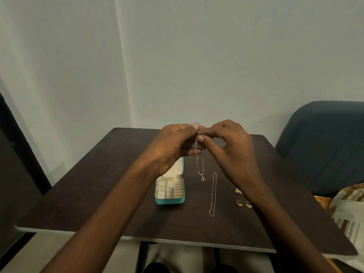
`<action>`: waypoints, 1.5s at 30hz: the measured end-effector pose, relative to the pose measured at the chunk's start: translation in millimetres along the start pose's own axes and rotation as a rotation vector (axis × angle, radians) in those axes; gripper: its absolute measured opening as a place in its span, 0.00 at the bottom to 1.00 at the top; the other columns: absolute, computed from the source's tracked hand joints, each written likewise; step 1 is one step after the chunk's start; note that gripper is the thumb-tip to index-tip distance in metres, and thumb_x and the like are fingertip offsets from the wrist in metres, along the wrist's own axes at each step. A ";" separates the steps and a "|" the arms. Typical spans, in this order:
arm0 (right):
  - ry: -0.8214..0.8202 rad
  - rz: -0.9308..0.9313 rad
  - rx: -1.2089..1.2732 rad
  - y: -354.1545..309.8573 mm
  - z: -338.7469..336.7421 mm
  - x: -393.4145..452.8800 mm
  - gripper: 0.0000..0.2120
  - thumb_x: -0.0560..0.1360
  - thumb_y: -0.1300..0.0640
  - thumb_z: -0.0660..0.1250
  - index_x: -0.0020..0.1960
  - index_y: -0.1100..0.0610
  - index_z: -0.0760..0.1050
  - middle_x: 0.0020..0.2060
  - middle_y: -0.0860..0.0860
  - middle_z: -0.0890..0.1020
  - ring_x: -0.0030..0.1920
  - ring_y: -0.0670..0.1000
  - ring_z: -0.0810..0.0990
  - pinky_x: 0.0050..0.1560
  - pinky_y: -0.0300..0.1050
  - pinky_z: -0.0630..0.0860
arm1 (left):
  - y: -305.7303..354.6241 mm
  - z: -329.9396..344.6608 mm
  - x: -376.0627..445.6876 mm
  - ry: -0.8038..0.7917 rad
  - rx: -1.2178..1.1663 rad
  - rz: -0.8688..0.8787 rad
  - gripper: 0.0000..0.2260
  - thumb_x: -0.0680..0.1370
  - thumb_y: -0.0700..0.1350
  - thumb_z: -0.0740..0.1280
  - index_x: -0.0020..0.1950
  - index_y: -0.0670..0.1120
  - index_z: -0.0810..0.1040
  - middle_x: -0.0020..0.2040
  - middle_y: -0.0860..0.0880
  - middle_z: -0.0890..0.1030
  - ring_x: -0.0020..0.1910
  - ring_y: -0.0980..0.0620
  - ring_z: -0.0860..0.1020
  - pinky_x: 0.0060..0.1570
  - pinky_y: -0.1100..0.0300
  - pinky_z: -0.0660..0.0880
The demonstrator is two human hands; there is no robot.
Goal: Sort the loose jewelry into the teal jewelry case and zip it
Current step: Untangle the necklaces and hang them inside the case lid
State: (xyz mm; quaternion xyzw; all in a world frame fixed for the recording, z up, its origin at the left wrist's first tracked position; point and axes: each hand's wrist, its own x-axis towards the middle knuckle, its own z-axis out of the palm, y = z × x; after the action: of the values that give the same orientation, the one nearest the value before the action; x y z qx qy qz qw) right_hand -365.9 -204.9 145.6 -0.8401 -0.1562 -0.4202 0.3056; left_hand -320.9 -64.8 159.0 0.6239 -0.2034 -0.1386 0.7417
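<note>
Under my hands lies a dark brown table (110, 186) with a pale front edge, pushed toward a plain grey-white wall (197, 56). At the far left I see a dark door frame (17, 146), and to the right a blue-grey upholstered chair (325, 146) with a patterned cloth (348, 209) bunched at its near side.

Both my hands are raised above the far half of the table and meet at the fingertips. My left hand (173, 146) and my right hand (232, 146) each pinch the top of a thin silver necklace (200, 162) between thumb and forefinger; the other fingers are loosely curled. The chain hangs down in a narrow loop, its small pendant clear of the tabletop or barely above it; I cannot tell which.

Just left of the hanging chain sits the teal jewelry case (170, 191), open, its cream compartments showing. My left wrist hides most of its raised lid. A second chain (213, 194) lies stretched out on the table right of the case. Further right are three small gold earrings (239, 202), and my right forearm partly covers them.
</note>
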 end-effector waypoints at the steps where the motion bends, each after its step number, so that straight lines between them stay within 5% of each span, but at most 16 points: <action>1: -0.005 0.006 0.001 0.7 -1.4 1.3 0.06 0.72 0.55 0.69 0.48 0.51 0.82 0.38 0.46 0.78 0.43 0.47 0.74 0.44 0.38 0.68 | -0.6 -0.1 0.1 -0.006 -0.012 -0.002 0.11 0.79 0.44 0.62 0.49 0.39 0.80 0.37 0.45 0.80 0.34 0.53 0.78 0.36 0.63 0.78; 7: -0.048 0.029 -0.041 2.5 -5.6 8.4 0.06 0.73 0.55 0.69 0.48 0.51 0.82 0.36 0.42 0.74 0.42 0.45 0.73 0.42 0.33 0.65 | -4.4 -4.5 -0.7 -0.029 0.030 0.026 0.10 0.77 0.46 0.64 0.47 0.40 0.80 0.37 0.46 0.81 0.36 0.53 0.80 0.40 0.61 0.79; 15: -0.046 0.010 -0.043 4.1 -6.6 13.5 0.06 0.74 0.57 0.68 0.48 0.53 0.82 0.39 0.42 0.78 0.43 0.46 0.76 0.44 0.40 0.71 | -2.4 -8.8 -3.0 -0.124 0.037 0.015 0.09 0.70 0.46 0.69 0.46 0.42 0.80 0.35 0.48 0.80 0.35 0.53 0.79 0.40 0.61 0.79; 19: -0.056 0.202 0.227 5.7 -1.7 10.2 0.06 0.74 0.58 0.68 0.49 0.53 0.82 0.41 0.44 0.82 0.45 0.43 0.81 0.46 0.33 0.75 | -2.9 -7.1 -2.7 -0.125 0.019 -0.028 0.07 0.75 0.44 0.67 0.48 0.40 0.78 0.34 0.48 0.79 0.33 0.54 0.77 0.36 0.62 0.78; 24: -0.166 0.600 0.829 11.1 12.8 -16.2 0.13 0.75 0.48 0.64 0.51 0.56 0.81 0.43 0.51 0.85 0.46 0.48 0.81 0.47 0.41 0.77 | -1.3 -4.2 -0.3 -0.108 -0.099 -0.073 0.05 0.77 0.41 0.64 0.44 0.42 0.78 0.31 0.50 0.80 0.30 0.56 0.78 0.36 0.64 0.78; 29: -0.308 0.801 1.222 7.8 24.8 -35.2 0.14 0.68 0.50 0.67 0.49 0.57 0.82 0.43 0.51 0.85 0.45 0.47 0.83 0.48 0.44 0.79 | -0.3 -6.5 1.9 -0.103 -0.098 -0.093 0.05 0.77 0.41 0.64 0.43 0.43 0.78 0.33 0.50 0.80 0.31 0.55 0.79 0.37 0.63 0.79; 33: -0.247 0.863 1.311 13.0 31.3 -36.5 0.14 0.62 0.53 0.72 0.45 0.58 0.80 0.39 0.52 0.84 0.42 0.47 0.82 0.49 0.47 0.80 | -0.9 -8.2 1.0 -0.100 -0.077 -0.080 0.05 0.77 0.42 0.64 0.44 0.43 0.78 0.34 0.49 0.80 0.32 0.55 0.78 0.37 0.63 0.78; 41: -0.173 0.967 1.343 11.6 42.0 -43.9 0.02 0.71 0.60 0.67 0.40 0.59 0.76 0.30 0.51 0.78 0.35 0.48 0.78 0.48 0.49 0.78 | -1.4 -3.6 0.6 -0.065 -0.049 -0.093 0.10 0.76 0.49 0.65 0.38 0.45 0.76 0.29 0.51 0.76 0.29 0.54 0.76 0.33 0.63 0.77; 45: -0.158 1.057 1.267 11.0 45.9 -48.9 0.08 0.74 0.63 0.64 0.37 0.57 0.76 0.30 0.51 0.76 0.35 0.48 0.76 0.45 0.49 0.77 | -2.9 -0.1 -0.5 -0.038 -0.042 -0.108 0.12 0.75 0.51 0.66 0.35 0.46 0.74 0.26 0.52 0.72 0.27 0.54 0.74 0.32 0.62 0.76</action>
State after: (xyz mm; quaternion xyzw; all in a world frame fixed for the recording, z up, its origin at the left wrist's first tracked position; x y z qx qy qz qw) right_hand -361.5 -184.0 81.0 -0.4983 0.0311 0.0069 0.8664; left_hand -321.1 -65.0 156.0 0.6157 -0.1803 -0.1945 0.7420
